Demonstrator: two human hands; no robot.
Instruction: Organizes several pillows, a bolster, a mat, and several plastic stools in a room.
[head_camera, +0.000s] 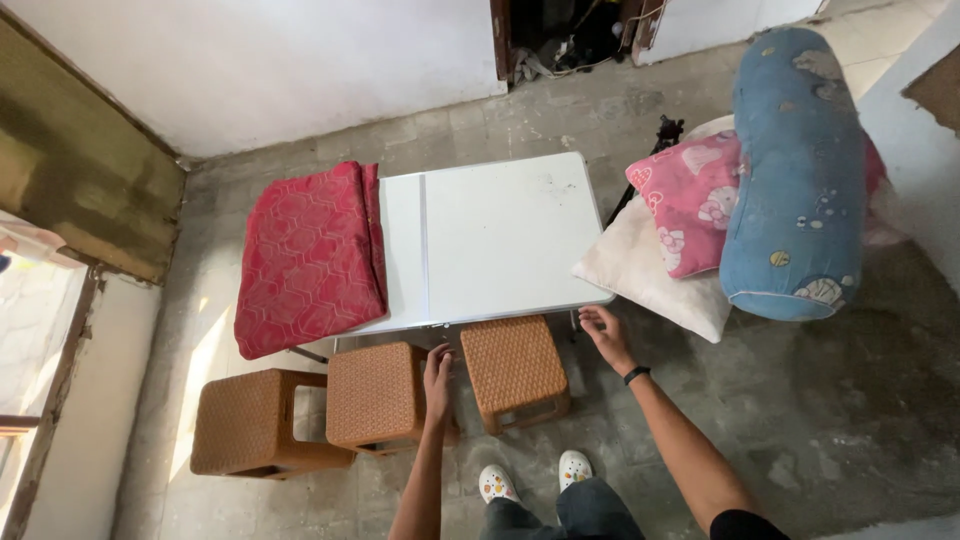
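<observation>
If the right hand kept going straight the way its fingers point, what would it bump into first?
Most likely the near right corner of the white folding table: the right hand points up toward it, fingertips almost at its edge. The cream pillow lies just beside; depth is hard to judge.

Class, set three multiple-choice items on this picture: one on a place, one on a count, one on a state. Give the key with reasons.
1. Where does the red cushion lie?
A. on the floor
B. on the white table's left end
C. on a stool

2. How many brown woven stools stand by the table?
A. two
B. three
C. five

3. What is the left hand doing?
A. touching the middle stool
B. lifting the blue bolster
C. holding a cup

Key: B, the cushion overhangs the table's left end; B, three stools line its near side; A, the fingers rest on the stool's edge, while the right hand hovers open.
</observation>
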